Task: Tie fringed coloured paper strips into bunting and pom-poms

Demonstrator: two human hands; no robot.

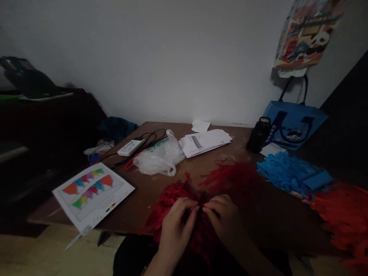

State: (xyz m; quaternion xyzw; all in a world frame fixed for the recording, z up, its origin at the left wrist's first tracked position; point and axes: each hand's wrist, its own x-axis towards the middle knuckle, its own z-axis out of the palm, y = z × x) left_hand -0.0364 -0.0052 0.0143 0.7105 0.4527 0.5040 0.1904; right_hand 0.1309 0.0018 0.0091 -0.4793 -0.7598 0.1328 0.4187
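Observation:
A heap of dark red strips (169, 195) lies at the table's front edge and spills toward my lap. My left hand (179, 218) is over it, thumb and fingertips pinched together on the red strips. Close beside it on the right, my right hand (220, 214) pinches at the same heap, its fingertips nearly touching those of the left. Exactly which strand each hand holds is too small and dark to tell. Just behind my right hand, more red strips (230, 176) lie loose on the table.
On the brown table (143, 188) are a printed sheet (97, 191), power strip (131, 147), clear plastic bag (158, 157), white papers (207, 142) and black bottle (258, 136). At right are blue strips (287, 172), orange-red strips (342, 214) and a blue bag (296, 122).

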